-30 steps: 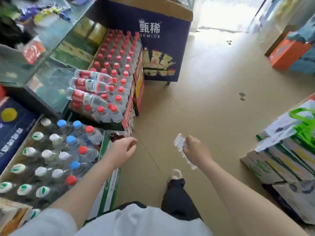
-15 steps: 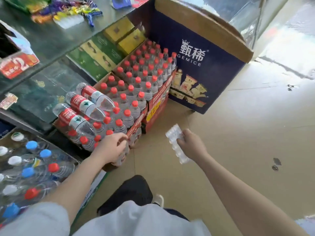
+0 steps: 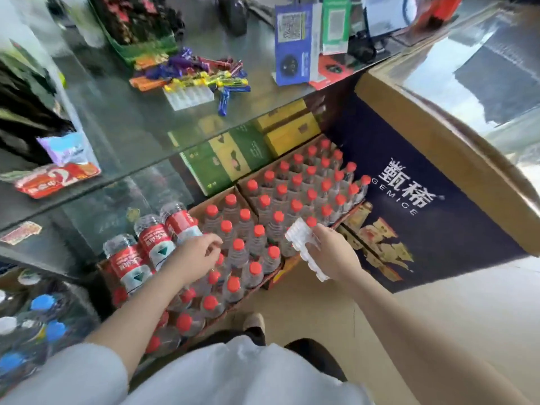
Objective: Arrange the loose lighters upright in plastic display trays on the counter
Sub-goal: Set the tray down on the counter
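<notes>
1 tray [image 3: 304, 249] is gripped in the right hand [image 3: 333, 255] over the bottles [image 3: 263, 229]; the left hand [image 3: 195, 255] hangs loosely curled, empty. Lighters [image 3: 190, 74] lie on the surface [image 3: 122, 124] by another tray [image 3: 190, 96]. Next, the carried tray should be set beside them.

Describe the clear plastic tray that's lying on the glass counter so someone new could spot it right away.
Start at the glass counter above the red-capped water bottles. Near its middle lies a heap of loose colourful lighters; the clear ribbed plastic tray sits flat against the heap's near edge. Unlike the similar tray gripped by the right hand, nobody holds it.
</notes>
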`<control>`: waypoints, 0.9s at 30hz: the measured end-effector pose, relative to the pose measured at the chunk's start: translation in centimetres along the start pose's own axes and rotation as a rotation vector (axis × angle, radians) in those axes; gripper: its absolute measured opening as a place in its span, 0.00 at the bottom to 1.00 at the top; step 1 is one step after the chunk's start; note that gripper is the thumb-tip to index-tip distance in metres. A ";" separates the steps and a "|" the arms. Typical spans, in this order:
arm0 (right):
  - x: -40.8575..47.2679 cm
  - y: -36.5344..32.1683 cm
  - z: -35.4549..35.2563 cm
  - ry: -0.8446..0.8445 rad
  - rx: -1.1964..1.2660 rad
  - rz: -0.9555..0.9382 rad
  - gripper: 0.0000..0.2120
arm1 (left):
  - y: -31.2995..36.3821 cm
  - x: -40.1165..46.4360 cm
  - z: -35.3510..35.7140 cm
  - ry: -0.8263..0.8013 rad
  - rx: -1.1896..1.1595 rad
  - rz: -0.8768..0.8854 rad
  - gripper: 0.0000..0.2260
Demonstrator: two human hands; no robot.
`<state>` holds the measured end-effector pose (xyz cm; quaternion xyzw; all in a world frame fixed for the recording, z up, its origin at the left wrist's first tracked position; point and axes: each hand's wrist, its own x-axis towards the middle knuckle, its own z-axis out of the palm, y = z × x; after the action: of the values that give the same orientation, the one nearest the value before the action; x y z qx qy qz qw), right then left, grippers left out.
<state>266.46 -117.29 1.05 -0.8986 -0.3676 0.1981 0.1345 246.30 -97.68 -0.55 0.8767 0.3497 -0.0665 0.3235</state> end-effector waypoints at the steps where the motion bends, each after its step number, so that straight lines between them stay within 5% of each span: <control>1: 1.4 0.3 -0.6 -0.010 -0.003 -0.008 0.07 | 0.8 1.0 -0.7 0.020 -0.029 0.004 0.10; 11: 15.9 -0.8 -5.0 0.005 -0.093 -0.288 0.05 | 6.8 9.2 -7.5 0.458 -0.145 0.124 0.12; 16: 21.2 -3.4 -7.8 0.015 0.053 -0.558 0.08 | 6.4 12.3 -8.8 0.681 0.080 -0.115 0.17; 21: 24.6 -7.2 -10.8 0.050 0.125 -0.955 0.13 | 3.1 12.5 -8.6 0.627 0.240 -0.493 0.28; 27: 25.7 -13.9 -11.2 0.182 0.136 -1.272 0.07 | 2.0 11.7 -9.0 0.532 0.304 -0.486 0.32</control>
<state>279.87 -90.38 9.76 -0.5078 -0.8022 0.0256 0.3129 255.38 -86.63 3.52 0.7930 0.6049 0.0375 0.0626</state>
